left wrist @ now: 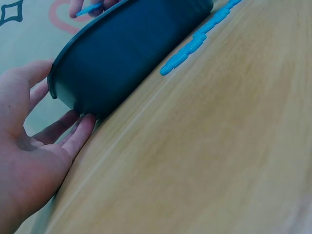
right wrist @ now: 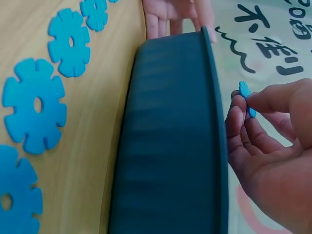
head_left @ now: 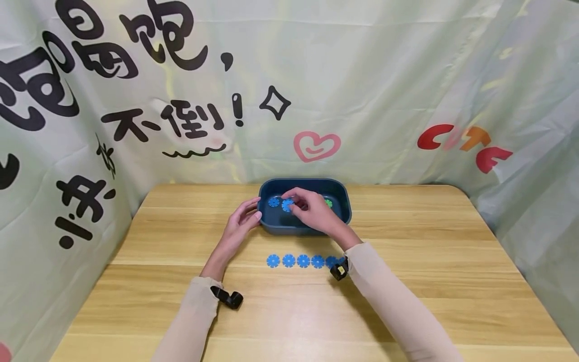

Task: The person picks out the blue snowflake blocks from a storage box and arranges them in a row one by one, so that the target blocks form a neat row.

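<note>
My right hand [head_left: 312, 208] is over the dark blue bin [head_left: 307, 231] and pinches a blue snowflake disc [right wrist: 247, 100] between thumb and fingers, above the rim. Another blue disc [head_left: 273, 201] lies in the bin's left part, and a green disc [head_left: 328, 203] lies toward its right side, partly behind the right hand. At the bin's left end, my left hand [left wrist: 36, 122] rests its extended fingertips against the wall and rim. In front of the bin, several blue discs [head_left: 303, 261] lie flat in a row, the right end overlapped by the right wrist.
The bin stands near the back edge of the wooden table [head_left: 294, 311]. Behind and at both sides hangs a pale printed cloth [head_left: 362, 75]. A black wrist camera [head_left: 340, 270] on the right sleeve is over the row's right end; another camera [head_left: 228, 297] is on the left wrist.
</note>
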A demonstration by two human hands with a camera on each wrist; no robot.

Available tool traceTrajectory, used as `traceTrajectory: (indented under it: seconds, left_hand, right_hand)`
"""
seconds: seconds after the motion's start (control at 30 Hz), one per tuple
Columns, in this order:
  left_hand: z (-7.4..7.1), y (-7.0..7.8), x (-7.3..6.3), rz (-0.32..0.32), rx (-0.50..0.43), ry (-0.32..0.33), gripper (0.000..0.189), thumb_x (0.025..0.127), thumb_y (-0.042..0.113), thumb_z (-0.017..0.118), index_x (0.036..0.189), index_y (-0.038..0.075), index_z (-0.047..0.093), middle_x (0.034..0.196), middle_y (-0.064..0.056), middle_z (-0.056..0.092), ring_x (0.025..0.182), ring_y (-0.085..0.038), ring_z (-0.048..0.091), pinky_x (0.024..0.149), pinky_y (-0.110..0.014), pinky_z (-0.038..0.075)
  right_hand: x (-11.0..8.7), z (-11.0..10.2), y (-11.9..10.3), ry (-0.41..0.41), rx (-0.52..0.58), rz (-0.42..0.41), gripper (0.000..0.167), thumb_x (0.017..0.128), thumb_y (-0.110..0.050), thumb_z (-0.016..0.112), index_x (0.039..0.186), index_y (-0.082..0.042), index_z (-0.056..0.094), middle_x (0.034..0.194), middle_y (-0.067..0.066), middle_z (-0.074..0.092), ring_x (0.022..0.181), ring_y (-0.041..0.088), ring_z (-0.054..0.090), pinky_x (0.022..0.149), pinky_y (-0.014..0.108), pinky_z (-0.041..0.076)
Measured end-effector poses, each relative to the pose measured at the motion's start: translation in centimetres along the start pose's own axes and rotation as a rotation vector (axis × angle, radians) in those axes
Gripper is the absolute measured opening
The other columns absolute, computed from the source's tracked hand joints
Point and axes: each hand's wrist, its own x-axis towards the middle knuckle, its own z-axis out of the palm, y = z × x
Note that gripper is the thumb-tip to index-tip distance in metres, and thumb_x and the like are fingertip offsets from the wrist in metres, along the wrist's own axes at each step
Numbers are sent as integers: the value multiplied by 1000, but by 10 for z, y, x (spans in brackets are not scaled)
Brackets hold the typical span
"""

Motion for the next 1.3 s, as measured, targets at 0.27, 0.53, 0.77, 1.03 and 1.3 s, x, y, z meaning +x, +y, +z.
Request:
traceTrajectory:
  seconds: [0.27,0.53,0.77,1.03,1.3]
  left_hand:
    - [0,-2,1,28,-3,9,47,104,22,62,149,15,51,149,-16,47,136,-33,48,99,-31,53]
    - [1,-3,0,34,-5,13,47,103,24,64,147,16,52,146,-14,49,134,-30,50,99,-33,53]
    - [0,-5,0,33,-1,10,48,103,24,63,148,13,51,148,-18,47,135,-32,49,99,-33,53]
    - [-2,-5,-1,27,2,12,47,104,23,62,149,15,51,150,-18,45,136,-35,47,101,-37,52]
    - [-1,-4,0,25,3,15,49,103,24,63,149,13,50,149,-17,46,136,-34,48,99,-33,53]
  right_hand:
    - [-22,-7,-12,37,-4,-23,27,96,-4,69,123,-8,68,97,2,67,78,18,61,70,30,57]
    - [-41,-10,-13,50,31,-43,32,92,2,71,124,-3,67,97,6,68,83,18,65,71,34,60]
    - [-60,-17,-9,70,60,4,34,92,2,72,125,-5,67,99,4,66,86,19,64,76,35,61]
    - [-74,-21,-3,95,68,67,36,92,1,72,126,-11,67,102,5,66,87,23,64,75,34,60]
    - [-87,-28,-7,127,60,90,37,90,3,74,126,-4,67,99,8,66,87,24,62,74,34,60]
